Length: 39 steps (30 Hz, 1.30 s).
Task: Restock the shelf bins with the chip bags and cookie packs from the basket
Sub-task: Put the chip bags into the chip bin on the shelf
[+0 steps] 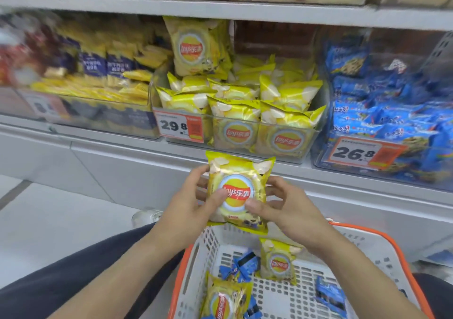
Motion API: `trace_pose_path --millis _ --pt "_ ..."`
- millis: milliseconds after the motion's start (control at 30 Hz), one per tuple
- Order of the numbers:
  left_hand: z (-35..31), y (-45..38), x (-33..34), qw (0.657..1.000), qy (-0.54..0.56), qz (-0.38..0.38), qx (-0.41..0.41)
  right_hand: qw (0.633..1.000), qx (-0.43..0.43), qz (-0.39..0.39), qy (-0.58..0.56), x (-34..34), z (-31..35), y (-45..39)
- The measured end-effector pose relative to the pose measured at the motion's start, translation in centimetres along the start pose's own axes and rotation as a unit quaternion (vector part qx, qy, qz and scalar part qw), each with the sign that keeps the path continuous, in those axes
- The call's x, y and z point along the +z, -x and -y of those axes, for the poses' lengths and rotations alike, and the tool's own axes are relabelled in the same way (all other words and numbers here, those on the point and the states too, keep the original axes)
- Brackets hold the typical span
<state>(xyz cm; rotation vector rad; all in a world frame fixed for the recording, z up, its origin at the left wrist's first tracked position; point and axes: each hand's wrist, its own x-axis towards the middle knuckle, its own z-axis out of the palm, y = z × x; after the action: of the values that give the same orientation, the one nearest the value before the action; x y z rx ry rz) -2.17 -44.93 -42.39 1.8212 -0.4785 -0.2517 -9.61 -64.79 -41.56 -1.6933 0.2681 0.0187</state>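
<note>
Chip bag [237, 191] in yellow sits upright between both hands, above the far rim of the basket [382, 241] and just below the chip bin [316, 132]; the left hand [193, 202] pinches its left edge, thumb on the front, fingers curled behind; the right hand [282, 206] pinches its right edge the same way. Beyond the basket, the chip bin is already crowded with matching bags, one standing tall at its back left; the cookie bin [318, 164] with blue packs stands just right of the chip bin. Inside the basket lie two more chip bags [278, 261] and several blue cookie packs [241, 267], so the job looks only partly done. To do this step well, I would keep the logo facing front, lift the bag over the clear front wall of the chip bin, and slide it into whatever gap shows behind the front row; a light grip on the edges seems wise, since the puffed bag could crush or pop; pushing hard risks toppling the tall bag at the back.
</note>
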Motion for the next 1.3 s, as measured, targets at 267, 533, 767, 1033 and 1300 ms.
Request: trace_pose_path --millis 267,533,767,1033,1300 --pt "-6.3 -4.3 -5.8 0.981 -0.034 -0.135 0.136 0.988 -0.120 -0.099 0.016 2.4 9.8 -4.0" --pt "-8.1 -10.6 -9.1 0.959 -0.106 -0.191 0.180 0.958 -0.192 -0.187 0.106 3.7 16.2 -12.2" --pt "-7.2 -15.1 -9.9 0.952 -0.164 -0.176 0.192 0.927 -0.244 -0.211 0.192 5.0 15.9 -16.2" --pt "-5.0 -15.0 -9.5 0.923 -0.265 -0.179 0.216 0.924 -0.214 -0.211 0.236 5.8 15.4 -18.0" --pt "-4.9 -15.2 -10.0 0.849 -0.454 -0.169 0.208 0.901 -0.218 -0.199 0.317 5.0 15.5 -17.4"
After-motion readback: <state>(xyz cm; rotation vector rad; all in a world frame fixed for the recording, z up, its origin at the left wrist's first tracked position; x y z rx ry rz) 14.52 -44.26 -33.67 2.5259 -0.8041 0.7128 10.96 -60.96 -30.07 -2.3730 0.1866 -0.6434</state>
